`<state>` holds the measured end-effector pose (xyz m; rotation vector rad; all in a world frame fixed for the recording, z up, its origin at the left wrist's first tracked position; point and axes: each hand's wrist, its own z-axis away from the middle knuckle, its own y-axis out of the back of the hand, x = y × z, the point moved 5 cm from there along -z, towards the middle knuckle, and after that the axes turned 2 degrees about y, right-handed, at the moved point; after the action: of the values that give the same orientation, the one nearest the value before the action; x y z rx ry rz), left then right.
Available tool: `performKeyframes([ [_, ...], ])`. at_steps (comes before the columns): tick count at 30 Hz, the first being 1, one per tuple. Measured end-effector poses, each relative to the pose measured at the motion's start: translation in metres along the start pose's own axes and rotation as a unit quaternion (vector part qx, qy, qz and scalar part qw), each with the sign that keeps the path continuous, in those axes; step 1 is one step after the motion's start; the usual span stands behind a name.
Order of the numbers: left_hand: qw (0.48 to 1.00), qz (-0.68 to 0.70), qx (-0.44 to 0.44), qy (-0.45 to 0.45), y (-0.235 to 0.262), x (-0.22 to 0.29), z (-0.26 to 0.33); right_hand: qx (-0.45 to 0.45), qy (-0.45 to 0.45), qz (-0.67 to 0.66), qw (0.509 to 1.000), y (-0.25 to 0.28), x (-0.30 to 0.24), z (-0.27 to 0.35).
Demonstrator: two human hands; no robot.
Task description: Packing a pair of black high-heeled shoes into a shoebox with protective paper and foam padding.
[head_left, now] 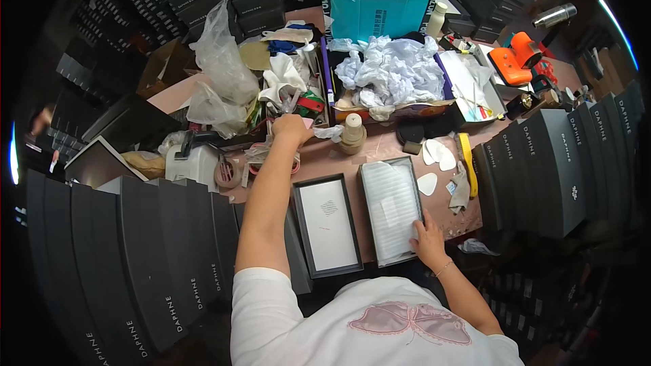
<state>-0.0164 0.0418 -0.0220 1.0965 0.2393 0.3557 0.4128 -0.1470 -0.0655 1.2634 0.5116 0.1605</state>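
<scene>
White T-shirt [325, 318] nearest, the loose right hand [428, 238] rests on the open shoebox [368, 210], right of a shallow lid [330, 230], and should press softly so the white wrap [392, 220] stays neat, while the left hand's [293, 130] grip cannot be told.

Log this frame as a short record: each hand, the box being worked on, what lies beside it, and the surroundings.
Left hand: the left hand reaches forward to the clutter; its fingertips' hold is unclear
Right hand: the right hand is at the right edge of the open box
Contents: white wrapping; anything beneath is hidden
Left of box: shallow dark lid, pale inside up
Right of box: white flat pieces, yellow strip-like object
Beyond: tan bottle, crumpled white paper
Sides: rows of dark boxes
</scene>
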Motion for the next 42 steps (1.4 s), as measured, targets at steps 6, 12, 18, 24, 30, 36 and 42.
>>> performKeyframes([
  [6,0.983,0.053,0.17,0.048,-0.013,-0.024,-0.002,0.039,-0.009,-0.092,0.995,0.01,0.004,0.01],
  [12,0.836,0.302,0.446,-0.1,-0.019,-0.043,0.044,0.097,0.096,-0.108,0.985,0.013,0.014,0.008],
  [18,0.846,0.43,-0.065,-0.308,-0.116,0.122,0.27,0.026,0.12,-0.173,0.977,0.047,0.018,0.008],
  [24,0.806,0.428,0.01,-0.408,-0.219,0.236,0.307,0.027,0.424,-0.279,0.861,0.043,-0.128,-0.009],
  [30,0.828,0.537,0.159,0.025,-0.23,0.102,0.218,-0.056,0.34,-0.347,0.872,0.055,-0.105,0.003],
  [36,0.796,0.577,0.162,-0.08,-0.201,0.129,0.248,0.137,0.168,-0.262,0.94,0.009,-0.043,-0.052],
  [42,0.701,0.707,0.054,-0.073,-0.212,0.101,0.243,0.078,0.086,-0.155,0.981,-0.026,-0.038,-0.078],
])
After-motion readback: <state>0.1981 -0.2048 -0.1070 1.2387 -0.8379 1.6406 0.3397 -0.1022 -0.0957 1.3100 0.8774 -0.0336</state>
